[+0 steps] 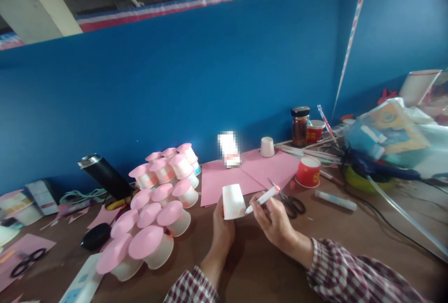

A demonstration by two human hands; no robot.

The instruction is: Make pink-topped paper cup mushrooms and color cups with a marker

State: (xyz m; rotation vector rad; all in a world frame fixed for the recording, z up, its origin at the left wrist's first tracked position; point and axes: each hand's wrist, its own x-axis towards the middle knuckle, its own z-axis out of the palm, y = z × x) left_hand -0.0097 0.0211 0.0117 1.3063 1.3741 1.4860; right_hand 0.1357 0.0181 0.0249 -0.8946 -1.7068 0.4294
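A white paper cup (234,201) is gripped from below and the left by my left hand (222,227), its side turned up toward me. My right hand (275,219) pinches a white marker pen (263,199) with a reddish end. The pen's lower tip sits at or very near the cup's right edge; whether it touches I cannot tell. Behind the right hand lie dark-handled scissors (294,204). Beyond both hands, sheets of pink paper (224,181) are spread on the table, with another white cup (267,147) standing upside down on them.
Several white cups with pink cone tops (150,241) stand in rows on the left. Near them are a black flask (107,177) and more scissors (28,262). To the right are a red paper bowl (308,171), a capped jar (300,126), a loose pen (336,200), cables and plastic bags (392,130). A blue partition (210,69) closes the back.
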